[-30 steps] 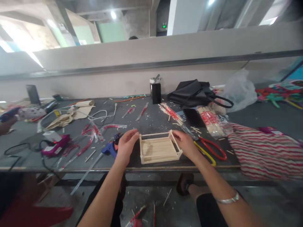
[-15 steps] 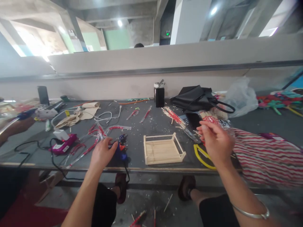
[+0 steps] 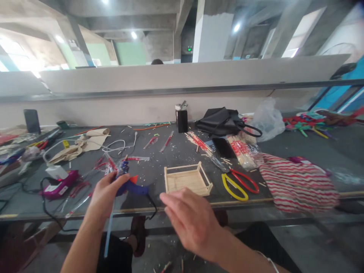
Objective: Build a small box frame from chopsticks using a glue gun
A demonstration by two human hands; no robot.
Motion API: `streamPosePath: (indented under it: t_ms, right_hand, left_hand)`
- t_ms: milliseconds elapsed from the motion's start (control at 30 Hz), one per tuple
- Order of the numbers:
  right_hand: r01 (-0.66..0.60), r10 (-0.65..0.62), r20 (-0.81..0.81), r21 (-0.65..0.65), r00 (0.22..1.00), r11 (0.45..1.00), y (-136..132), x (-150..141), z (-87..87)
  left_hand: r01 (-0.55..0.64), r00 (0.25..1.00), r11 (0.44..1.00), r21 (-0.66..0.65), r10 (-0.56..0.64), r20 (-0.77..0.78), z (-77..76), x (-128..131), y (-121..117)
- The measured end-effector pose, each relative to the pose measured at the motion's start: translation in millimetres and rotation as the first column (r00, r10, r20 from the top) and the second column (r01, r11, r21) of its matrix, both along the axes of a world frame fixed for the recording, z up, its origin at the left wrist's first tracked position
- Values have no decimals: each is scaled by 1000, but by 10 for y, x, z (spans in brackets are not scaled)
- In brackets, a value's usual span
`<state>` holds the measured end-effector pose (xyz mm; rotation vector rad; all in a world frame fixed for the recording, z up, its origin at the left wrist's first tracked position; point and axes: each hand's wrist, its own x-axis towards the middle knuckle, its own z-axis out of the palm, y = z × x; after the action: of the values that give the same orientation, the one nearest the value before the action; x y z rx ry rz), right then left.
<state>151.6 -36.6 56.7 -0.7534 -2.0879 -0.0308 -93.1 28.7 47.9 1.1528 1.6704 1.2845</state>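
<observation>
My left hand (image 3: pixel 102 195) is closed round a blue hot glue gun (image 3: pixel 136 188) with an orange trigger; its nozzle points up and away. A translucent glue stick (image 3: pixel 108 233) sticks out behind, below the hand. My right hand (image 3: pixel 195 223) hovers at the table's front edge, its fingers stretched to the left and nothing visible in them. Just beyond it stands a small tray-like frame of pale wooden sticks (image 3: pixel 184 180), with corner posts and rails; the hand hides part of its front.
Scissors with yellow and red handles (image 3: pixel 235 187) lie right of the frame, near a striped cloth (image 3: pixel 295 184). Behind are bundled sticks (image 3: pixel 241 151), a phone (image 3: pixel 223 148) and a black bag (image 3: pixel 217 121). Left are a purple power adapter (image 3: pixel 61 185), cables and plastic wrappers.
My right hand has moved left from beside the scissors to in front of the wooden frame. My left hand has raised the glue gun and turned its nozzle up. The view has shifted right.
</observation>
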Motion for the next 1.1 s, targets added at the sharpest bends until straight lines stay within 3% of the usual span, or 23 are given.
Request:
streamPosePath:
  t_ms: [67,167,233,333,400,533,600,667,700,733,800,833,900,1000,1100]
  right_hand:
    - [70,-74,75,55,994,996,-80,-55,20]
    - [188,-213,126,185,969,965,-165,-50,66]
    - [251,-288,145,230,947,940,-197,-15,66]
    - [346,-387,153,243,909,907,-222,74,4]
    - [401,-441,145,241,886,884,-228,166,-51]
    - [359,-395,109,249,912,899,-227,419,-117]
    - [288,-304,64,187,950,939,-220,562,-141]
    - [264,-264,-22,2,964,964,-197,720,-169]
    - [265,-276,-89,-122,957,957,-174,807,-182]
    - [259,-302,-157,-248,940,934,-142,899,-192]
    - [216,-365,-299,-434,882,875,-48,1093,-195]
    - [183,-366,-332,-470,869,863,8,1187,-188]
    - [119,-363,-385,-529,849,840,121,1349,-161]
    - [-76,-370,-496,-670,785,739,241,1483,-129]
    - [-219,-417,-537,-767,734,603,295,1497,-158]
  left_hand:
    - [25,980,999,-32,-18,198,152,119,-130]
    - [77,972,997,4,-76,222,289,404,-320]
    - [145,968,988,42,-151,200,316,642,-438]
    - [332,895,934,129,-356,271,313,1015,-593]
    - [384,860,907,174,-420,289,313,1234,-677]
    - [528,773,830,179,-557,304,365,1470,-785]
    - [648,660,739,185,-666,346,427,1455,-788]
    - [755,540,628,187,-758,366,504,1374,-724]
    - [782,519,594,188,-788,332,539,1322,-658]
    - [749,586,637,184,-765,266,566,1274,-565]
    - [583,784,784,214,-612,104,573,1212,-306]
    - [513,846,823,242,-533,20,549,1205,-151]
    - [435,899,862,258,-404,-166,458,1244,165]
    - [536,781,833,138,-427,-456,287,1394,526]
    - [642,623,765,56,-478,-619,172,1569,671]
